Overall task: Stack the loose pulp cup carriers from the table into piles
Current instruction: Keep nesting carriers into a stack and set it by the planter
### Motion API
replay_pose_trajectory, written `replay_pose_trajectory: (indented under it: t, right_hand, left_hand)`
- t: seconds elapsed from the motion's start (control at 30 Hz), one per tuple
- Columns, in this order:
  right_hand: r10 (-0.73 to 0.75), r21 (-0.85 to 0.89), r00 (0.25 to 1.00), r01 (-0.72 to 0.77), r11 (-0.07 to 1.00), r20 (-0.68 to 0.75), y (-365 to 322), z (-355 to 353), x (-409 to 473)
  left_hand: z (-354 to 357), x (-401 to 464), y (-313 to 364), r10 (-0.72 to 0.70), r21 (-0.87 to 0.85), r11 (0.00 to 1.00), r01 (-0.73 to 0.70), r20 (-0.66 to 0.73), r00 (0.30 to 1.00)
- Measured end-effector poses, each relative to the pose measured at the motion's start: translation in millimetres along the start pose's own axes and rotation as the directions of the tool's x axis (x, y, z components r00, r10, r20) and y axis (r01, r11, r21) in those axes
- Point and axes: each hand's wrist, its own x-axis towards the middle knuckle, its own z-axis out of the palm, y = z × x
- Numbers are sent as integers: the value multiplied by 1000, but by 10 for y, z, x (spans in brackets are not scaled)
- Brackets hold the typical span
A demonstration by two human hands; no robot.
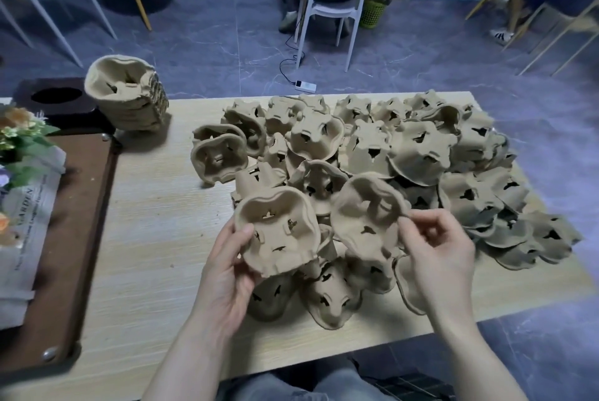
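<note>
A big heap of loose brown pulp cup carriers (pixel 418 154) covers the right half of the wooden table (pixel 152 228). My left hand (pixel 227 274) grips one carrier (pixel 278 232) by its left rim, hollow side up, above the heap's near edge. My right hand (pixel 437 248) pinches the right rim of a second carrier (pixel 366 215), tilted beside the first. A tall finished pile of nested carriers (pixel 129 95) stands at the table's far left corner. Two nested carriers (pixel 220 154) lie on their side left of the heap.
A brown tray (pixel 81 238) with a newspaper-wrapped flower bouquet (pixel 22 180) sits along the table's left edge. Beyond the table are a white chair (pixel 337 1) with a seated person, a green basket (pixel 374 11) and a power strip (pixel 304 86) on the floor.
</note>
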Motion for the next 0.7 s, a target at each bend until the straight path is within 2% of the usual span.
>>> replay_pose_trajectory:
  t: [0.13, 0.3, 0.47, 0.53, 0.7]
  right_hand:
    - [168, 336, 986, -159, 928, 1, -120, -34, -14]
    - [335, 565, 928, -365, 740, 161, -221, 74, 7]
    - [370, 572, 864, -504, 647, 342, -313, 268, -63]
    - [370, 553, 851, -524, 648, 373, -324, 329, -111]
    - [405, 496, 828, -558, 665, 388, -248, 411, -196]
  left_hand:
    - [69, 37, 13, 19, 12, 1000, -19, 0, 1000]
    - [230, 59, -1, 33, 25, 999, -34, 38, 999]
    - [410, 87, -41, 18, -52, 999, -13, 90, 996]
    - [451, 93, -58, 9, -106, 994, 1, 92, 996]
    - [449, 124, -80, 36, -38, 999, -34, 70, 997]
